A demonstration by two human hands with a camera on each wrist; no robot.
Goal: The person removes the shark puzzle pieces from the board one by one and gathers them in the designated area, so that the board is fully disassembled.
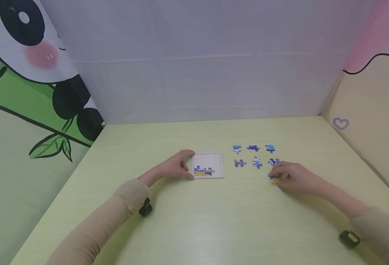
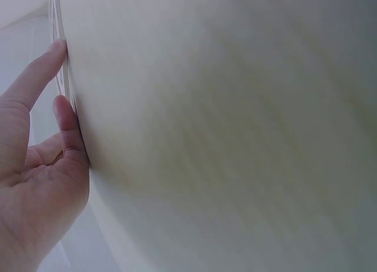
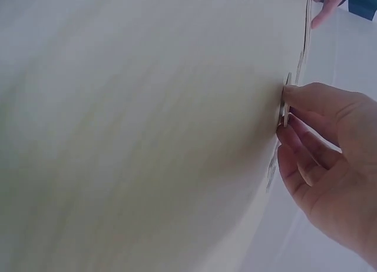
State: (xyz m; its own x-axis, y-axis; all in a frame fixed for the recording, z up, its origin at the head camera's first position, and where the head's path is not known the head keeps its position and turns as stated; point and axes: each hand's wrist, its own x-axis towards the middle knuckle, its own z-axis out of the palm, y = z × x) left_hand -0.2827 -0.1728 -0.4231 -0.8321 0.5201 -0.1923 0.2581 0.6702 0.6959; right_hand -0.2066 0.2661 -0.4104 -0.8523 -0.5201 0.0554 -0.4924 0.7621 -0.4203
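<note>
A white-framed puzzle tray (image 1: 207, 178) lies on the table, with joined blue and yellow pieces along its lower left. My left hand (image 1: 174, 165) holds the tray at its left side, forefinger at the far corner and thumb at the near one. Seen from the left wrist, the thumb and fingertips of that hand (image 2: 50, 160) meet the tray's thin edge. To the right, my right hand (image 1: 295, 179) pinches a yellow and blue puzzle piece (image 1: 274, 181) between thumb and fingers. In the right wrist view this piece (image 3: 287, 110) stands tilted, close over the table.
Several loose puzzle pieces lie in two rows between the tray and my right hand, among them a red and blue one (image 1: 239, 163) and a blue corner one (image 1: 270, 148). The pale wooden table (image 1: 194, 224) ends at a white cloth wall (image 1: 194, 84).
</note>
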